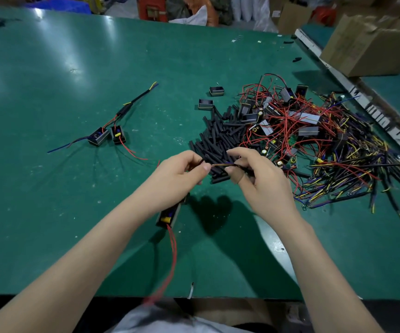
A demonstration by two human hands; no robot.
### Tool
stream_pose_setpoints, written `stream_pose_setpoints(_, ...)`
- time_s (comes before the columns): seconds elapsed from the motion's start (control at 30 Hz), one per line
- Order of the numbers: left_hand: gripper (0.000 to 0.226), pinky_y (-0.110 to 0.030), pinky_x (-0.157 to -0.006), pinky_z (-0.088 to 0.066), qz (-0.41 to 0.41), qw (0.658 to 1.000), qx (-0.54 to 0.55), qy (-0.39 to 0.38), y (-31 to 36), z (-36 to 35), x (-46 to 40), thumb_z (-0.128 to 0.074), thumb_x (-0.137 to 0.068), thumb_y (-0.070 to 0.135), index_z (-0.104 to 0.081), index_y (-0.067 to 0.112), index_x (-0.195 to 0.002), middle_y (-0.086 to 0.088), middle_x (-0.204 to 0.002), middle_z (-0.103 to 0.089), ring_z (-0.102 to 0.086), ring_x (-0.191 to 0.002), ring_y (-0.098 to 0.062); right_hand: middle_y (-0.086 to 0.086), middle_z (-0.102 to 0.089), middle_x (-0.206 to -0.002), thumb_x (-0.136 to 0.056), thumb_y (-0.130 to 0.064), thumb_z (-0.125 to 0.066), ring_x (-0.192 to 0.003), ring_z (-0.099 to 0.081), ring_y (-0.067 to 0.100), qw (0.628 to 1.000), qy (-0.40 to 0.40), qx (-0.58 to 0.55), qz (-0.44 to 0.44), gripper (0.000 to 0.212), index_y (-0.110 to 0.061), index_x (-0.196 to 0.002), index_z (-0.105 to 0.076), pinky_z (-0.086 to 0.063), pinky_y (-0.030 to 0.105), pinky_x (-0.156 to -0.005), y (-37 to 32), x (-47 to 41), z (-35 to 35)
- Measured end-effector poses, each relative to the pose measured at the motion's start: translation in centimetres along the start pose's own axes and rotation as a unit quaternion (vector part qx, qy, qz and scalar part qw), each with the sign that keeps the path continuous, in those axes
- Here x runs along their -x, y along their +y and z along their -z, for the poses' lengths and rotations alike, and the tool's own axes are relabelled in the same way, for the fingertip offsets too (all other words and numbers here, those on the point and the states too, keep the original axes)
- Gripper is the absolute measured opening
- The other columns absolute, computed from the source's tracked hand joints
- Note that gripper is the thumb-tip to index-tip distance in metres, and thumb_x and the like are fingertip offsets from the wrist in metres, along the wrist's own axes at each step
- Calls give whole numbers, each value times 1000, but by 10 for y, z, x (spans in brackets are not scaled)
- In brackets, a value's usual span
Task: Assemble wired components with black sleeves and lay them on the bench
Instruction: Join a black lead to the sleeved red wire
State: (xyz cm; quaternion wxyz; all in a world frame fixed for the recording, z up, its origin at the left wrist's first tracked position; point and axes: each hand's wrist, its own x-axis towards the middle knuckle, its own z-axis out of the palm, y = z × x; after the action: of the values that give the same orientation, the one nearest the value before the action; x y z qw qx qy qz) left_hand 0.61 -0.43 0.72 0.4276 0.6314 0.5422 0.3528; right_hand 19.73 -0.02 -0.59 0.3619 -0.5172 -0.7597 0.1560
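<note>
Above the green bench [78, 75], my left hand [182, 171] pinches the wire end of a small boxed component [167, 216] that hangs below my wrist, its red leads [173, 251] trailing toward me. My right hand [256, 174] pinches the other end of a thin bare wire joint [219, 165] stretched between both hands. A pile of black sleeves [218, 135] lies just behind my hands. Two finished components with a sleeved cable [112, 133] lie at the left.
A tangle of red-wired components [290, 118] and black multi-core cables [352, 169] fills the right side. Two loose black boxes [211, 97] sit behind the sleeves. Cardboard boxes [372, 44] stand on the neighbouring bench at the far right.
</note>
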Motion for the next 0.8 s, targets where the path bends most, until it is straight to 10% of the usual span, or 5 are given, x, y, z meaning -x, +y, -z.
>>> stream_pose_setpoints(0.4, 19, -10, -50, -31, -174, 959, -212, 78, 3, 8, 6, -66, -88, 17, -54, 23, -75, 17, -51, -44, -43, -50, 3, -17, -68, -88, -92, -38, -56, -74, -58, 14, 992, -47, 108, 41, 11, -36, -99, -64, -46, 30, -59, -10, 4, 6)
stream_pose_setpoints(0.8, 14, -26, -62, -44, -79, 980, -158, 88, -1, 38, -4, -63, -89, 31, -59, 29, -76, 9, -64, -62, -52, -57, -9, -24, -58, -71, -92, -45, -49, -70, -53, 10, 988, -80, 134, -11, 16, -36, -100, -61, -37, 28, -58, 15, -9, 27)
